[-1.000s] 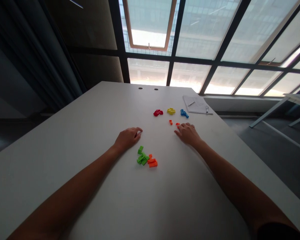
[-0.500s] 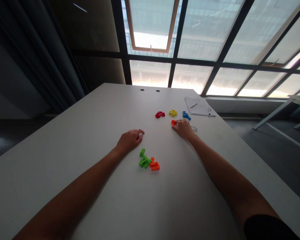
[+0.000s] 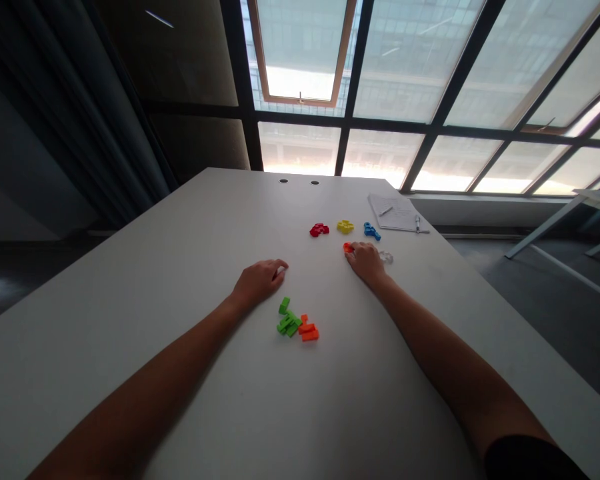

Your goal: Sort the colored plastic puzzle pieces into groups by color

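Observation:
My left hand [image 3: 260,280] rests on the white table [image 3: 220,393], fingers loosely bent, with a gap between thumb and index finger; I see nothing held in it. Closer to me lie several green plastic blocks [image 3: 289,325], one green block [image 3: 284,305] set apart, touching or close beside a few orange blocks [image 3: 309,331]. My right hand [image 3: 367,261] is farther forward, its fingers closed at a small orange-red plastic piece [image 3: 348,247], partly covered by the fingertips. Clear, colourless pieces [image 3: 386,257] lie just right of that hand, partly hidden behind it.
Beyond my right hand, small piles of red [image 3: 319,230], yellow [image 3: 345,227] and blue [image 3: 372,231] pieces form a row. Behind them are paper sheets [image 3: 397,212] with a pen [image 3: 386,211] and another pen [image 3: 418,224]. Windows and a dark curtain [image 3: 95,113] stand beyond the table.
My right hand has shifted very slightly at the orange-red piece, of which a little less shows now. My left hand and the green and orange blocks have stayed put.

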